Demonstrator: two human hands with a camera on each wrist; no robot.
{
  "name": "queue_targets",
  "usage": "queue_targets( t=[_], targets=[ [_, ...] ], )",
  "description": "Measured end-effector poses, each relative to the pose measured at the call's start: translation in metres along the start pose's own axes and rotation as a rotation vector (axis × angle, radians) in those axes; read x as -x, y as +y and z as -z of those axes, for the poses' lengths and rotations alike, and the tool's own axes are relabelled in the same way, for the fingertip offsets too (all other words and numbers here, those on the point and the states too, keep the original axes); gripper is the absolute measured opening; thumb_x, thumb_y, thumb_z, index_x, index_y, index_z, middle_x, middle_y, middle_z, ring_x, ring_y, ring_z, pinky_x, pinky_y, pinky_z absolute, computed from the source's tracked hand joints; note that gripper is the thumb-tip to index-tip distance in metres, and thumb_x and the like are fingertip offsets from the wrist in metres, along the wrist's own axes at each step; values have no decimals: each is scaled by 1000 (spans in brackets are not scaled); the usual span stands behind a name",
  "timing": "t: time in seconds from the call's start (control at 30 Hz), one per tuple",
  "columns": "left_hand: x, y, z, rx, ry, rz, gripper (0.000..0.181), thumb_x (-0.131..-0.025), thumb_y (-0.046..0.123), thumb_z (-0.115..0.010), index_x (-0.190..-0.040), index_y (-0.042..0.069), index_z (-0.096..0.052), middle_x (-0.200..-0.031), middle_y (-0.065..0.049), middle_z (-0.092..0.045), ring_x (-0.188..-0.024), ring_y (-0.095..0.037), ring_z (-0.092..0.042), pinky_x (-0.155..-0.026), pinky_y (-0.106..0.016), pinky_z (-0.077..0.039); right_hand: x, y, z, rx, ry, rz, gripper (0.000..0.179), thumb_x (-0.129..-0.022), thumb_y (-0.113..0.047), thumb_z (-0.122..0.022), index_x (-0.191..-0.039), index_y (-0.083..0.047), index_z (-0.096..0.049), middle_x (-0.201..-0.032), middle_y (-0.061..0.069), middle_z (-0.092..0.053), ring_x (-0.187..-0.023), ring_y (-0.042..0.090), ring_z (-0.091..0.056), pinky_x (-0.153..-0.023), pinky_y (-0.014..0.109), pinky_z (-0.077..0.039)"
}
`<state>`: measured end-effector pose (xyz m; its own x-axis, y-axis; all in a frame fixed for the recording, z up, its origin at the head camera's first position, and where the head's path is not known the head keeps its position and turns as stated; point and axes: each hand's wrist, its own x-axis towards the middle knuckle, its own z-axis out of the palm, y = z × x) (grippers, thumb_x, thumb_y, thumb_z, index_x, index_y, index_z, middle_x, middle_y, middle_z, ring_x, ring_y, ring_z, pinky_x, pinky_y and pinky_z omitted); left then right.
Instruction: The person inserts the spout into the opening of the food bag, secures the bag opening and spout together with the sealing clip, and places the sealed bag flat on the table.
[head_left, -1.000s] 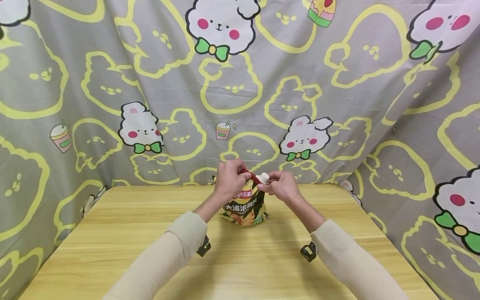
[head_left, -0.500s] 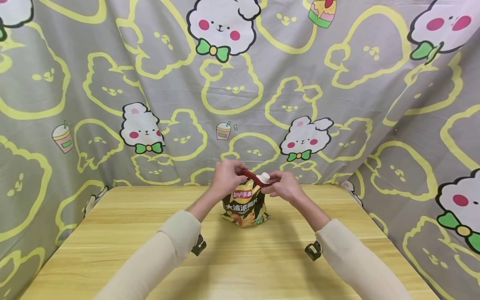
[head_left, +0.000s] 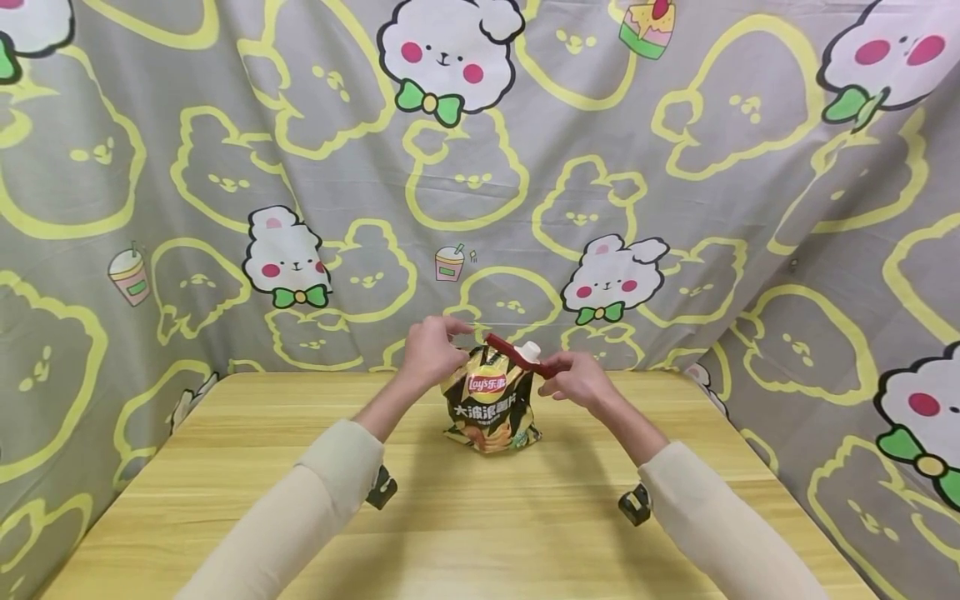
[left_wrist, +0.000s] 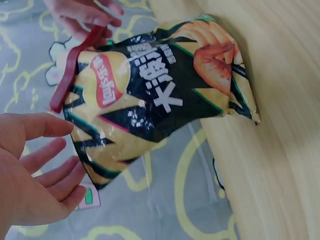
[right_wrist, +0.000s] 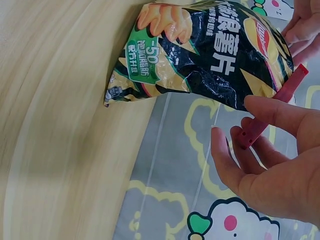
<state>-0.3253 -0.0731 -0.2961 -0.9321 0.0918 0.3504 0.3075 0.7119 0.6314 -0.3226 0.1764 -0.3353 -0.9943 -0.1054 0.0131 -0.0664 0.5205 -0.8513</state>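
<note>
A black and yellow Lay's potato chip bag (head_left: 486,410) stands upright on the wooden table. Along its top lies a red bag clip (head_left: 512,348) with a white spout cap (head_left: 530,350), slanting down to the right. My right hand (head_left: 581,379) holds the clip's right end between thumb and fingers; in the right wrist view, the red clip (right_wrist: 287,87) passes behind the thumb. My left hand (head_left: 433,350) is at the bag's upper left corner, fingers spread and relaxed. In the left wrist view, the thumb tip of that hand (left_wrist: 35,170) is right at the bag's edge.
The wooden table (head_left: 480,533) reaches back to a grey curtain (head_left: 360,183) printed with cartoon animals, close behind the bag. Another stretch of curtain hangs at the right. A black wrist device (head_left: 636,504) shows below the right cuff, and another black device (head_left: 382,487) below the left.
My left hand has let go of the clip's left end and moved left, uncovering more of the bag. My right hand has shifted slightly right, still on the clip.
</note>
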Motion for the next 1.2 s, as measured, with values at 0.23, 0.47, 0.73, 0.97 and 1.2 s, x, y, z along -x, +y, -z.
queue_targets(
  t=[0.23,0.47,0.73,0.97,1.2],
  targets=[
    [5,-27,15,148,-21,130,57,-76,-1,-75,-130,9,-66,-126,-15,-70,-116,-32,-66,-95,-46,-56,0,3,-2,-38,6,-22,50,-76,0,-79,-125,3,-66,-114,22,-69,-94,25,-68,-81,32,-61],
    [20,-60,4,336,-168,267,73,-74,-8,-67,-144,5,-53,-131,-21,-66,-123,-38,-62,-99,-49,-54,-1,10,-6,-64,17,-32,39,-78,0,-78,-116,5,-69,-106,18,-69,-94,26,-67,-81,35,-61],
    [37,-75,-30,416,-260,292,74,-69,-11,-69,-141,-4,-54,-123,-24,-70,-118,-39,-66,-105,-55,-49,-3,13,-11,-123,22,-41,36,-80,0,-78,-114,5,-70,-110,18,-68,-96,26,-68,-84,37,-61],
    [40,-76,-45,457,-243,319,44,-69,-12,-70,-111,-2,-72,-105,-17,-75,-102,-31,-68,-102,-54,-49,-4,26,-17,-198,18,-48,37,-83,-2,-74,-117,9,-68,-114,26,-71,-92,22,-72,-87,43,-61],
    [43,-79,-52,442,-229,320,48,-71,-12,-71,-117,-3,-70,-108,-18,-75,-99,-28,-68,-97,-48,-54,-2,44,-34,-182,-29,-62,46,-85,-3,-71,-129,9,-63,-127,31,-64,-101,28,-71,-97,49,-56]
  ],
)
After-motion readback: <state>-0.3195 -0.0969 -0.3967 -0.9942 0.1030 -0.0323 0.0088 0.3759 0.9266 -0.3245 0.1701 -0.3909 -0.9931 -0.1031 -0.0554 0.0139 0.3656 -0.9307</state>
